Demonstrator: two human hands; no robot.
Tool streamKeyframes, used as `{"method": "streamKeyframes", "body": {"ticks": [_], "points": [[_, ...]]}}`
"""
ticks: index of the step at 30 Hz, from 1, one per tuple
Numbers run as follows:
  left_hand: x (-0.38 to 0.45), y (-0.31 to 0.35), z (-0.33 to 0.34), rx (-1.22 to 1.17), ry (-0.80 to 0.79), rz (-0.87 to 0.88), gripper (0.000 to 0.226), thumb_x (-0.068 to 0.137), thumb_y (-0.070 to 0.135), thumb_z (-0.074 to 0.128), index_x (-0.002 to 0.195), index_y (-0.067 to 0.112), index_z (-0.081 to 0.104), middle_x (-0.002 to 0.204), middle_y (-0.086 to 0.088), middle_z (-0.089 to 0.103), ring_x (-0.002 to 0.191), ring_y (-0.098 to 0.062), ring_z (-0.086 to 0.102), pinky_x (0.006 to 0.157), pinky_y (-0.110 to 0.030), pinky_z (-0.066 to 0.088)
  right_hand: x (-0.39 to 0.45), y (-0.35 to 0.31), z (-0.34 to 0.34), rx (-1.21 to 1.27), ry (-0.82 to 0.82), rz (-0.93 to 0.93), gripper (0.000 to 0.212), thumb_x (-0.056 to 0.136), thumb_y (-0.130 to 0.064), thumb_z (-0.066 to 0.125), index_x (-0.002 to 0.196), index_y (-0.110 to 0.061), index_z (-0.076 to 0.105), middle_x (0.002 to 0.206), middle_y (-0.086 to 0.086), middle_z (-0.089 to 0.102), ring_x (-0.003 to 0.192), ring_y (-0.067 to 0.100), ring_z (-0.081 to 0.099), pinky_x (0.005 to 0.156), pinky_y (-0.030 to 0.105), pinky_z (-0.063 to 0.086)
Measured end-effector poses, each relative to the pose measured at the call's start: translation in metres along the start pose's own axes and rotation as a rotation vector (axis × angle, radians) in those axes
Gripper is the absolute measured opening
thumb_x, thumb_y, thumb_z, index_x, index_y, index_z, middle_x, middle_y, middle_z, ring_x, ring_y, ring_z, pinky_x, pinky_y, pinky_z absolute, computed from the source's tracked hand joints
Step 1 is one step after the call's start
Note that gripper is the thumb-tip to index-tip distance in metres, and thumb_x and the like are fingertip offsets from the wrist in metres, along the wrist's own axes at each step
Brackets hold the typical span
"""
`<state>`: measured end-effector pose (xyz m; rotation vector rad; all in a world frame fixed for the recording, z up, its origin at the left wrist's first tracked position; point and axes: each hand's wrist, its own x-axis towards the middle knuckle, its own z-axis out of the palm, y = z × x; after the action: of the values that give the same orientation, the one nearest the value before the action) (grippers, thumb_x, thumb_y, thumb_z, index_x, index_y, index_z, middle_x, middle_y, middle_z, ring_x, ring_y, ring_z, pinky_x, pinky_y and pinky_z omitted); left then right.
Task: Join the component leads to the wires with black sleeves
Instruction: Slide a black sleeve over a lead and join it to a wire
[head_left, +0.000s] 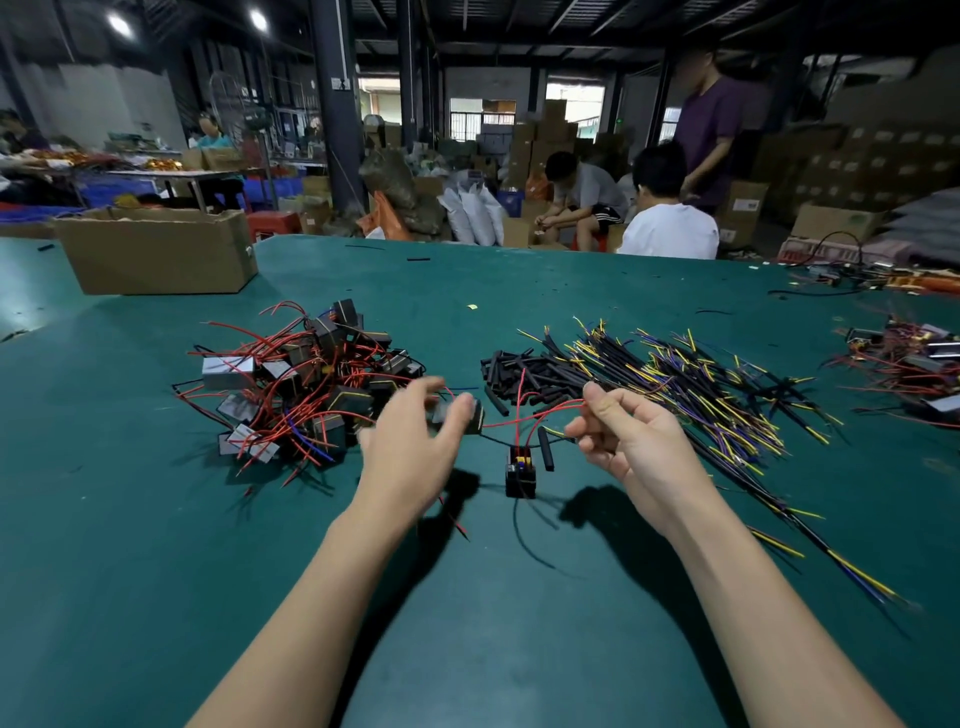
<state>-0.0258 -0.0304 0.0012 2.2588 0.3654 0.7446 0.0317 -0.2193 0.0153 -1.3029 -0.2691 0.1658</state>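
Dim workshop, two bright ceiling lamps (119, 23) at upper left, daylight through far windows (574, 106), soft shadows under both arms on the surface (156, 519), left hand (415, 441) motion-blurred (fingers smeared), wide-angle bending at edges.

Two bare forearms, left hand (410, 441), right hand (623, 436); nothing worn.

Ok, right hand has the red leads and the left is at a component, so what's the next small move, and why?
Probably bring the left hand and the blurred component it grips toward the right hand, which pinches the red leads. One component hangs below with a black sleeve beside it, so the joint looks unfinished; a steadying hand would likely help.
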Motion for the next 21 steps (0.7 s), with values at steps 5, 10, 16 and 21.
{"method": "streamKeyframes", "body": {"ticks": [5, 10, 16, 21], "points": [[-0.008, 0.011, 0.002, -0.069, -0.029, 0.446, 0.033, 0.09, 0.021, 0.049, 0.122, 0.025, 0.056, 0.119, 0.011, 0.057, 0.117, -0.003, 0.048, 0.098, -0.028, 0.027, -0.002, 0.004, 0.006, -0.022, -0.036, -0.004, 0.024, 0.09, -0.023, 0.06, 0.072, -0.012, 0.051, 0.06, 0.004, 0.066, 0.048, 0.01, 0.055, 0.051, 0.017, 0.044], [-0.005, 0.009, -0.003, -0.223, -0.1, 0.368, 0.036, 0.088, -0.007, 0.047, 0.112, 0.014, 0.064, 0.105, 0.002, 0.067, 0.1, -0.006, 0.06, 0.095, -0.023, 0.045, -0.004, 0.002, 0.006, -0.009, -0.038, -0.005, 0.024, 0.089, -0.024, 0.061, 0.071, -0.012, 0.051, 0.06, 0.004, 0.066, 0.049, 0.011, 0.056, 0.05, 0.017, 0.044], [-0.005, 0.003, -0.002, 0.004, -0.3, 0.276, 0.032, 0.092, 0.011, 0.055, 0.122, 0.021, 0.059, 0.12, 0.004, 0.062, 0.117, -0.011, 0.053, 0.105, -0.039, 0.037, -0.005, 0.003, 0.009, -0.02, -0.077, -0.045, 0.024, 0.089, -0.024, 0.061, 0.068, -0.014, 0.052, 0.061, 0.004, 0.065, 0.051, 0.013, 0.055, 0.056, 0.021, 0.044], [0.003, 0.001, -0.014, 0.031, -0.125, 0.147, 0.031, 0.092, 0.004, 0.049, 0.116, 0.018, 0.064, 0.12, 0.003, 0.063, 0.116, -0.014, 0.055, 0.107, -0.041, 0.036, -0.004, 0.003, 0.008, -0.136, -0.016, -0.102, 0.023, 0.091, -0.024, 0.061, 0.071, -0.013, 0.054, 0.06, 0.002, 0.066, 0.052, 0.012, 0.056, 0.053, 0.02, 0.04]]}}
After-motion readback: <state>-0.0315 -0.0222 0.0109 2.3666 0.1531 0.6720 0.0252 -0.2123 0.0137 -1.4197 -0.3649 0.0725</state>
